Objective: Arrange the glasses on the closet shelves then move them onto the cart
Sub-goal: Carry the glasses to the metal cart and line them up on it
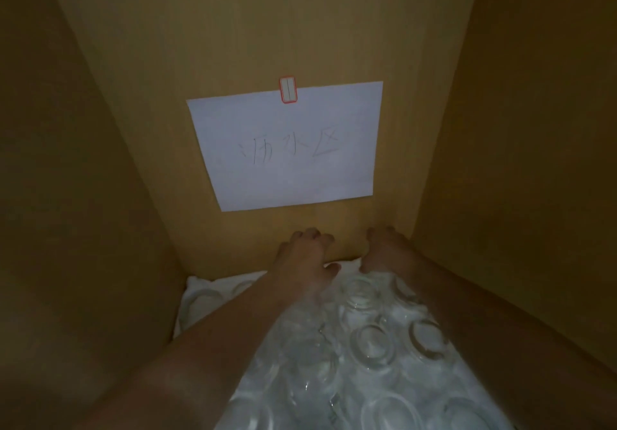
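Observation:
Several clear glasses (pixel 370 342) stand upside down in rows on a white cloth (pixel 200 292) that covers the closet shelf. Both my arms reach over them to the back row. My left hand (pixel 305 252) lies at the back wall with its fingers curled down and its thumb tucked in, apparently round a glass that the hand hides. Just to its right, my right hand (pixel 384 249) curls the same way over the top of a back-row glass (pixel 375 277), only partly visible below the thumb.
The compartment is dim, with wooden walls close on the left (pixel 83 196) and right (pixel 517 196). A white paper sheet (pixel 287 149) with handwriting hangs on the back panel under a red-edged sticker (pixel 288 90). The cloth's left strip holds a glass (pixel 203 299).

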The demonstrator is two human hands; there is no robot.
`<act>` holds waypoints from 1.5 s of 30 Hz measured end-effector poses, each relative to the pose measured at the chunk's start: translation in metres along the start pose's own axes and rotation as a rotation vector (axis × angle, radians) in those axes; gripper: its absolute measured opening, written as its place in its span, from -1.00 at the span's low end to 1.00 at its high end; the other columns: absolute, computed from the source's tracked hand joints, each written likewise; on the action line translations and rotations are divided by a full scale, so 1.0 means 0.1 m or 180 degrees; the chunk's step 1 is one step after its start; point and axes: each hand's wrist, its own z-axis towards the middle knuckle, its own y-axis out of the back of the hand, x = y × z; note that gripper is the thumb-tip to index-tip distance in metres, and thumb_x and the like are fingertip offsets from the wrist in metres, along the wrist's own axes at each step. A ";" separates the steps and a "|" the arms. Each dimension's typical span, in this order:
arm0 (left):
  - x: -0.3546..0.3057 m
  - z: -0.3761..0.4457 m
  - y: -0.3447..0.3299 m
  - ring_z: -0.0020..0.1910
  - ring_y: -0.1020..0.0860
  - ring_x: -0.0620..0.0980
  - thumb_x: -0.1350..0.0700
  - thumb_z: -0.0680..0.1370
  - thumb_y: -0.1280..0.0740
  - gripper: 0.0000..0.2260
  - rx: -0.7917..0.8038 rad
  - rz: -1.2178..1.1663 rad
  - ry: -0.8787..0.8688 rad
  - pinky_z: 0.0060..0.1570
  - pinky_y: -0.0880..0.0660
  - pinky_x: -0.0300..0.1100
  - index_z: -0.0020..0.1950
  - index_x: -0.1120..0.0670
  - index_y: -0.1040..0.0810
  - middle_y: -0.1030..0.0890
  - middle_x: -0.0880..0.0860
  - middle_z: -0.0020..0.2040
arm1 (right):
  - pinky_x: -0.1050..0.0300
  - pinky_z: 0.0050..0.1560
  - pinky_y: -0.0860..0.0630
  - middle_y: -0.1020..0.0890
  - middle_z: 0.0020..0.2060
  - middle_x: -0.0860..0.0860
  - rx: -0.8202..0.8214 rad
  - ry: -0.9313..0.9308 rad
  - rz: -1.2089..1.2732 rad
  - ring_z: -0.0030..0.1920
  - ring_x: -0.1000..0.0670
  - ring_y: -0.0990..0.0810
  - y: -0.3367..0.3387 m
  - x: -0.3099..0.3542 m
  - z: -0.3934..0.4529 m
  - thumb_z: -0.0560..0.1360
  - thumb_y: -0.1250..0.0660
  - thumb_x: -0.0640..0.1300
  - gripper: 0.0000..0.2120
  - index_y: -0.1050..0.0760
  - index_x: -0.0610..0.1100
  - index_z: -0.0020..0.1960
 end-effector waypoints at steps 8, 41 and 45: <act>0.13 -0.02 0.08 0.41 -0.38 0.10 -0.11 0.59 -0.34 -0.52 -0.0203 0.0019 -0.0041 0.34 -0.42 0.03 0.49 -0.03 -0.43 -0.45 0.04 0.44 | 0.12 -0.06 -0.54 -0.55 0.26 -0.07 0.0019 -0.0131 -0.0175 0.19 -0.11 -0.60 0.02 0.09 0.07 0.29 -0.66 -0.05 -0.29 -0.46 -0.13 0.36; 1.26 -1.08 0.62 0.28 -0.52 0.17 0.09 0.48 -0.38 -0.56 0.0265 -0.0041 0.1470 0.19 -0.55 -0.02 0.36 0.08 -0.52 -0.54 0.15 0.30 | -0.24 0.30 -0.51 -0.57 0.32 -0.25 0.1331 0.1005 0.7191 0.27 -0.29 -0.59 0.23 1.34 -1.19 0.48 -0.43 -0.21 -0.49 -0.47 -0.26 0.40; 1.34 -1.03 0.45 0.23 -0.56 0.12 0.02 0.41 -0.41 -0.53 0.0499 -0.0115 0.1575 0.11 -0.59 -0.06 0.32 0.04 -0.52 -0.56 0.08 0.28 | -0.29 0.25 -0.50 -0.54 0.36 -0.24 0.1573 0.1020 0.7095 0.31 -0.25 -0.57 0.12 1.37 -1.09 0.45 -0.37 -0.33 -0.43 -0.40 -0.30 0.45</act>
